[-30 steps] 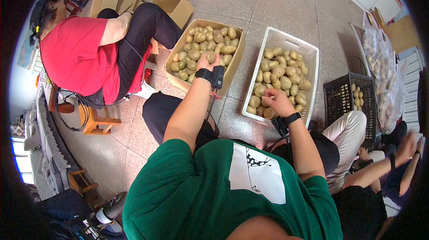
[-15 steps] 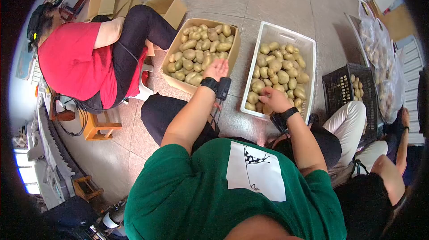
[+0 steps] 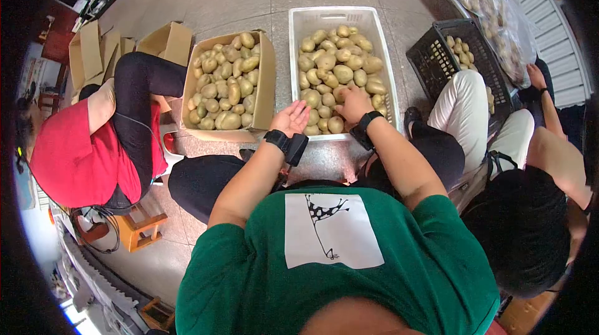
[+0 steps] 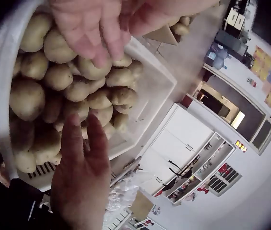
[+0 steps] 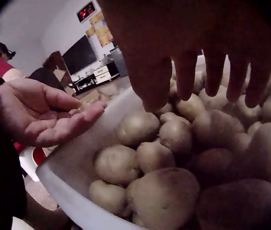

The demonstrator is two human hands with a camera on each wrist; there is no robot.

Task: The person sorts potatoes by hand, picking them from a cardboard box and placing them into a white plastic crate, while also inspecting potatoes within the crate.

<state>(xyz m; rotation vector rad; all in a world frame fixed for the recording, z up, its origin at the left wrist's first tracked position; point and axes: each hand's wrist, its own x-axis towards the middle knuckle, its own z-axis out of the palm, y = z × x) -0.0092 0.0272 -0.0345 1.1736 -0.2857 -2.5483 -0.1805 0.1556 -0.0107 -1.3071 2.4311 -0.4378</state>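
A white plastic crate (image 3: 293,54) full of brown potatoes (image 3: 342,73) stands on the floor in front of me. My left hand (image 3: 291,120) is held palm up by the crate's near left edge; its palm is bare and its fingers are relaxed in the right wrist view. Over the near part of the crate, my right hand (image 3: 355,105) reaches down among the potatoes. Its fingers (image 5: 188,67) point downward, spread apart, with the tips right at the potatoes. From the left wrist view, thumb and forefinger extend over the pile without gripping a potato.
Left of the crate stands a cardboard box (image 3: 266,79) of potatoes. A black crate (image 3: 430,54) and plastic bags (image 3: 486,14) of produce are at the right. A person in red (image 3: 87,154) sits at the left; another person's pale trouser legs (image 3: 458,104) are close on the right.
My left hand has moved from over the cardboard box, where it was at a potato, rightward to the white crate's edge, palm up. My right hand stays over the crate. The view has turned right.
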